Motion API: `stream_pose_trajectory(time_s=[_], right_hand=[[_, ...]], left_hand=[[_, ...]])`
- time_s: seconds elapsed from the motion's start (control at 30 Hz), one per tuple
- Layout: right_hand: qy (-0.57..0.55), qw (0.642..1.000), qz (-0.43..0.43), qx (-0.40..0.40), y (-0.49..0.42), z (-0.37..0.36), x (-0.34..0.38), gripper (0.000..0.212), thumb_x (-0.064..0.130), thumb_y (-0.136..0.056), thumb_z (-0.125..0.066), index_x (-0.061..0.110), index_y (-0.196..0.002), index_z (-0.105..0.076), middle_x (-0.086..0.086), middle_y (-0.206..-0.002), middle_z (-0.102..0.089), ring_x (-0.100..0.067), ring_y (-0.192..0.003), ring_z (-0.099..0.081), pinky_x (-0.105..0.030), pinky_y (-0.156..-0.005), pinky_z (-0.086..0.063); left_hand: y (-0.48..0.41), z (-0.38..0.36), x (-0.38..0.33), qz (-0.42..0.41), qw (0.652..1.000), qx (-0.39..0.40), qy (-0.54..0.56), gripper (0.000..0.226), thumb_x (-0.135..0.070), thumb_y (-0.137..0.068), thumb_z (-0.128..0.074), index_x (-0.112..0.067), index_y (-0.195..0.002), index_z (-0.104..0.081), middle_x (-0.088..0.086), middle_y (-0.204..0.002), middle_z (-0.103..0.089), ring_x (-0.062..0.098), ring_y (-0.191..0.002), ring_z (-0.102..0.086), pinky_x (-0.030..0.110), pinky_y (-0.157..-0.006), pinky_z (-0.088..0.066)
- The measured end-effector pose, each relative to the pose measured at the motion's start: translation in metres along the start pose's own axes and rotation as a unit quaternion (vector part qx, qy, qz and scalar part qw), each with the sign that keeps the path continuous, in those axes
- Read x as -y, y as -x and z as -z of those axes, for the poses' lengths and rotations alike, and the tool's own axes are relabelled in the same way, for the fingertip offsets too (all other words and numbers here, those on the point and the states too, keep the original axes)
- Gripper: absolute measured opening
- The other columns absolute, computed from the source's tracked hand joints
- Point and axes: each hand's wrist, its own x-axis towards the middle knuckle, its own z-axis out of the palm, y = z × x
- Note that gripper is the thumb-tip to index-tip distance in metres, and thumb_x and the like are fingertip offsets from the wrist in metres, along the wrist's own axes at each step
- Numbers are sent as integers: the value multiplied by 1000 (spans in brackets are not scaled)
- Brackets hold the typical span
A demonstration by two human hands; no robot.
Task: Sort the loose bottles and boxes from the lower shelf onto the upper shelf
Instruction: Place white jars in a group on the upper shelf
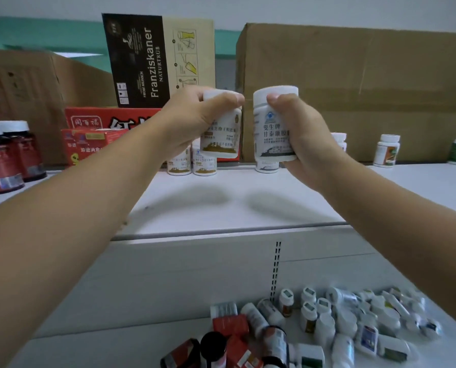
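The left hand (192, 120) grips a white bottle (223, 134), the right hand (305, 144) grips a second bottle (270, 128), above the upper shelf (221, 200). Lowering carelessly could topple the standing bottles (179, 163) at their six o'clock.

The black-and-tan carton (152, 59) reads "Franziskaner", with "NATURTRÜB" beside it and "FROM MUNICH" in small type. The large red box (94, 120) carries "同百福" in a framed mark. The white bottle (272, 128) gripped by the right hand (309, 144) shows "甘泰康胶", while the print on the brown-labelled bottle (221, 136) in the left hand (192, 120) is too blurred to read.
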Motion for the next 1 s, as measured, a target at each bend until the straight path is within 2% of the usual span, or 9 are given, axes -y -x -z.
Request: stream_pose_trajectory(time_s=[0.1, 0.2, 0.3, 0.37, 0.43, 0.57, 0.73, 0.83, 1.0], right_hand=[[20, 1000, -24, 4, -13, 14, -16, 26, 30, -96, -53, 12, -114, -55, -5, -86, -71, -20, -78, -70, -34, -61, -54], [19, 999, -40, 10, -29, 29, -26, 22, 30, -97, -52, 14, -113, -55, -3, -84, -71, -18, -76, -70, -30, -57, -53], [32, 998, -46, 18, -44, 42, -35, 42, 38, -88, -57, 12, -121, -53, -7, -92, -70, -23, -82, -70, -34, -59, -53], [33, 998, -49, 29, -53, 50, -41, 54, 41, -80, -57, 11, -124, -50, -8, -94, -70, -23, -83, -70, -34, -58, -53], [34, 997, -57, 30, -58, 55, -48, 50, 40, -84, -57, 12, -124, -49, -4, -90, -70, -18, -79, -71, -31, -57, -53], [44, 995, -83, 32, -62, 67, -61, 26, 28, -99, -52, 13, -120, -47, 11, -70, -70, -4, -66, -68, -29, -60, -54], [78, 991, -104, 43, -67, 77, -63, 25, 29, -98, -52, 15, -119, -47, -6, -97, -62, -18, -86, -64, -42, -79, -55], [121, 986, -107, 46, -68, 83, -68, 26, 33, -96, -56, 17, -115, -50, -7, -102, -62, -21, -94, -63, -46, -89, -53], [197, 975, -104, 25, -69, 103, -69, 43, 39, -76, -76, 18, -110, -59, -3, -101, -67, -16, -91, -66, -35, -81, -54]], left_hand=[[-14, 8, 10, -3, 993, 1, -118, 33, -42, -91, -62, -13, -106, -70, 7, -98, -73, 20, -92, -71, 39, -87, -58], [-27, 10, 18, 11, 979, 16, -204, 25, -42, -91, -63, -22, -104, -70, 2, -99, -72, 17, -93, -69, 35, -81, -56], [-42, 4, 23, 9, 968, 35, -247, 16, -42, -89, -65, -29, -97, -68, -7, -95, -71, 5, -88, -67, 23, -71, -50], [-51, 0, 28, 13, 966, 39, -257, 20, -44, -86, -67, -28, -98, -68, -7, -94, -71, 6, -87, -68, 21, -69, -50], [-55, 0, 32, 15, 961, 38, -274, 21, -44, -84, -70, -30, -100, -68, -9, -95, -71, 7, -89, -67, 23, -70, -53], [-55, 6, 38, 46, 954, 46, -294, 24, -49, -81, -73, -36, -101, -71, -17, -101, -69, 5, -97, -63, 29, -80, -52], [-56, 13, 38, 68, 935, 58, -344, 36, -51, -77, -75, -37, -111, -70, -21, -108, -66, 2, -101, -61, 27, -82, -51], [-57, 14, 40, 78, 915, 97, -383, 37, -51, -79, -74, -39, -113, -69, -29, -107, -59, -2, -99, -56, 21, -73, -44], [-57, 19, 42, 81, 909, 106, -394, 37, -46, -78, -77, -38, -114, -69, -27, -108, -60, -1, -98, -58, 24, -79, -50]])
